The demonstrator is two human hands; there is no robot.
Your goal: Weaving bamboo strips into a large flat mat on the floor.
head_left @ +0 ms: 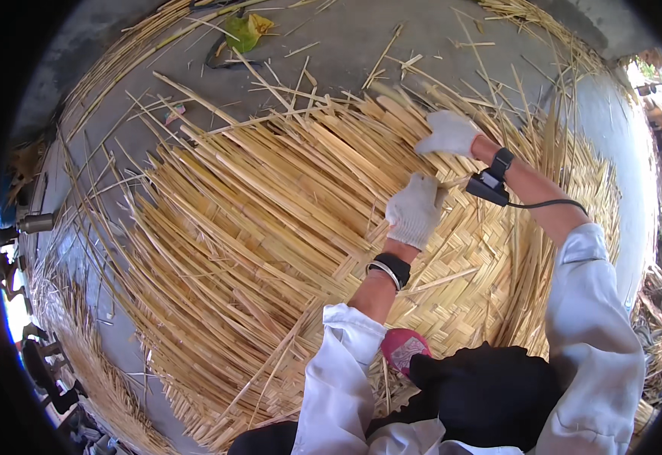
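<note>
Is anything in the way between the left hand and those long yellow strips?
Nothing visible, except the pale glove worn on the left hand. That hand is right at the long yellow strips, beside the woven part. Its underside is hidden.

We've got a low, flat pass over the woven mat, right of the left hand, centre-right of frame; one stray strip lies across its lower part. Gap between that hand and the right hand is tight. Right forearm plus black cable block us at upper right. Left half: fan of loose strips, ends poking out at upper left. Floor at top centre gives us room, bar scattered slivers. Lower centre: dark cloth and pink rounded item obstruct.
</note>
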